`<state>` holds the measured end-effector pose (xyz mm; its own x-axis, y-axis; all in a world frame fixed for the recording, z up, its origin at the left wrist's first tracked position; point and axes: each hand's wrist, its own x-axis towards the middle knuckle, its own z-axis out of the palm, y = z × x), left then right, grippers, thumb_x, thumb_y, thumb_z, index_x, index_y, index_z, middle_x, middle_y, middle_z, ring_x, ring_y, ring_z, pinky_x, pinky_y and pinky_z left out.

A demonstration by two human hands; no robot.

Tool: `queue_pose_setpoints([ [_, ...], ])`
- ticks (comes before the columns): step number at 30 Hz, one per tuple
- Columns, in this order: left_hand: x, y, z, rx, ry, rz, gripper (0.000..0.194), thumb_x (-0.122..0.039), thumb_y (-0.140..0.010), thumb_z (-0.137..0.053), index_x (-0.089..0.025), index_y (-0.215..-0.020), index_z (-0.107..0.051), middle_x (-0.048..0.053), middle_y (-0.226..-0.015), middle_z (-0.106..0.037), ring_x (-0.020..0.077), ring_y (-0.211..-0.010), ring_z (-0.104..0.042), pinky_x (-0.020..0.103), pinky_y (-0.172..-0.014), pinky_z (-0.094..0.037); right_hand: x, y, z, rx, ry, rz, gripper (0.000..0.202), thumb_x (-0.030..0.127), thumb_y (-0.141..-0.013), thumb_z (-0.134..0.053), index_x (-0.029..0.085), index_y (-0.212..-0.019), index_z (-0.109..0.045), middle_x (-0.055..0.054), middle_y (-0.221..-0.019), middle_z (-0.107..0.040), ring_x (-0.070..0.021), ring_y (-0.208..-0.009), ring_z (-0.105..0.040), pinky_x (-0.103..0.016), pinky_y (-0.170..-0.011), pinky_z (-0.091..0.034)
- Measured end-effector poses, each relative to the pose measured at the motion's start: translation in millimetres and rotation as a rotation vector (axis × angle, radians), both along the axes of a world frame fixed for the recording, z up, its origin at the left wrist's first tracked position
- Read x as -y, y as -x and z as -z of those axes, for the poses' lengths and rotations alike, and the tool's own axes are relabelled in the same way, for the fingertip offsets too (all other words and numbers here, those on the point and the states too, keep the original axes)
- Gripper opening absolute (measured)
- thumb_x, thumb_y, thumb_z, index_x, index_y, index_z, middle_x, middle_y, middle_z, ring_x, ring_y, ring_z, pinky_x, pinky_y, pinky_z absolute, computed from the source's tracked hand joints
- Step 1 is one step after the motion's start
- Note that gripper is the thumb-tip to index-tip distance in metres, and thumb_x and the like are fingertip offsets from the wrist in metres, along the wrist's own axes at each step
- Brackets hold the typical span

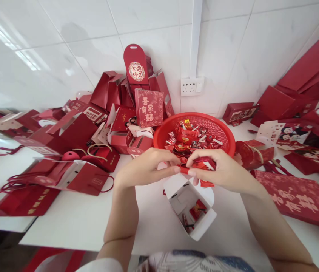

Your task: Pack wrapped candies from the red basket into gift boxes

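Note:
Both hands are over the front rim of a red plastic basket, which holds many wrapped candies. My right hand is closed around several red wrapped candies, and one packet hangs below its fingers. My left hand is closed, thumb and fingers meeting close to the right fingertips; what they pinch is mostly hidden. Just below the hands stands an open white-lined gift box, flaps spread. Inside it lie a red candy packet and some small dark-wrapped pieces.
Red gift boxes and bags crowd the left side, some with cord handles. An upright box leans behind the basket. More red boxes lie to the right. A wall socket sits above the white table.

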<state>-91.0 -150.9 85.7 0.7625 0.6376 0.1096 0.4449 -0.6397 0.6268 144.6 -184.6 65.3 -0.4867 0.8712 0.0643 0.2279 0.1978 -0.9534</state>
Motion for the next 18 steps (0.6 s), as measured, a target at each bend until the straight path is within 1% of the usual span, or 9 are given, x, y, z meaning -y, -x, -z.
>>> queue_pose_setpoints([
  [2,1,0,6.1,-0.110,0.062,-0.001,0.023,-0.033,-0.096,-0.058,-0.017,-0.090,-0.073,0.003,-0.082,-0.075,0.0145,-0.070,-0.065,0.024,-0.065,-0.044,1,0,-1.6,-0.011,-0.026,0.035,0.015,0.035,-0.089,-0.070,0.021,-0.087,-0.068,0.000,-0.072,-0.071,-0.0159,-0.061,-0.065,-0.026,-0.058,-0.051],
  [4,3,-1,14.4,-0.239,0.112,-0.023,0.023,-0.030,-0.094,-0.058,-0.016,-0.080,-0.070,0.002,-0.075,-0.072,0.0137,-0.064,-0.062,0.023,-0.060,-0.040,2,2,-2.5,-0.013,-0.054,0.036,0.018,0.038,-0.091,-0.067,0.021,-0.085,-0.068,-0.001,-0.075,-0.070,-0.0144,-0.059,-0.062,-0.025,-0.053,-0.047],
  [6,3,-2,23.5,-0.336,0.149,-0.017,0.016,-0.026,-0.089,-0.062,-0.016,-0.077,-0.067,0.001,-0.073,-0.069,0.0138,-0.064,-0.061,0.023,-0.058,-0.039,3,5,-2.0,0.015,-0.116,0.003,0.022,0.039,-0.094,-0.063,0.020,-0.083,-0.069,-0.001,-0.077,-0.070,-0.0139,-0.062,-0.060,-0.024,-0.056,-0.045],
  [8,1,-4,31.5,-0.394,0.173,0.016,0.004,-0.018,-0.083,-0.065,-0.015,-0.082,-0.066,0.001,-0.078,-0.068,0.0146,-0.069,-0.061,0.023,-0.061,-0.040,3,9,-0.4,0.071,-0.155,-0.051,0.028,0.039,-0.097,-0.058,0.019,-0.081,-0.069,0.000,-0.072,-0.067,-0.0129,-0.063,-0.057,-0.025,-0.059,-0.043],
  [9,0,-5,34.6,-0.409,0.177,0.030,0.005,-0.014,-0.081,-0.065,-0.014,-0.086,-0.066,0.002,-0.081,-0.067,0.0150,-0.071,-0.061,0.024,-0.062,-0.042,3,10,0.7,0.098,-0.159,-0.077,0.031,0.039,-0.099,-0.055,0.018,-0.080,-0.068,0.001,-0.068,-0.064,-0.0120,-0.061,-0.054,-0.024,-0.059,-0.042],
  [12,-5,-5,40.1,-0.424,0.156,0.049,0.019,-0.006,-0.077,-0.062,-0.014,-0.094,-0.066,0.004,-0.091,-0.068,0.0160,-0.077,-0.061,0.024,-0.066,-0.044,4,14,3.8,0.146,-0.189,-0.104,0.036,0.039,-0.102,-0.050,0.018,-0.076,-0.065,0.003,-0.063,-0.056,-0.0103,-0.058,-0.047,-0.024,-0.057,-0.036],
  [14,-7,-5,41.3,-0.424,0.138,0.052,0.024,-0.005,-0.076,-0.061,-0.014,-0.096,-0.067,0.005,-0.095,-0.069,0.0173,-0.082,-0.062,0.025,-0.069,-0.045,5,14,5.4,0.140,-0.223,-0.075,0.036,0.039,-0.102,-0.050,0.018,-0.077,-0.065,0.002,-0.067,-0.059,-0.0103,-0.060,-0.048,-0.023,-0.057,-0.037],
  [16,-8,-3,41.3,-0.418,0.115,0.049,0.024,-0.006,-0.075,-0.061,-0.015,-0.096,-0.069,0.005,-0.096,-0.070,0.0182,-0.084,-0.063,0.026,-0.070,-0.045,6,13,6.7,0.094,-0.188,-0.027,0.029,0.040,-0.101,-0.052,0.019,-0.086,-0.066,0.001,-0.071,-0.063,-0.0100,-0.057,-0.051,-0.023,-0.054,-0.038],
  [18,-8,-1,40.3,-0.400,0.095,0.040,0.023,-0.006,-0.075,-0.062,-0.017,-0.094,-0.070,0.004,-0.093,-0.071,0.0183,-0.083,-0.064,0.026,-0.071,-0.044,7,12,7.3,0.018,-0.093,0.027,0.019,0.039,-0.098,-0.057,0.021,-0.096,-0.062,0.003,-0.065,-0.062,-0.0098,-0.048,-0.052,-0.022,-0.047,-0.039],
])
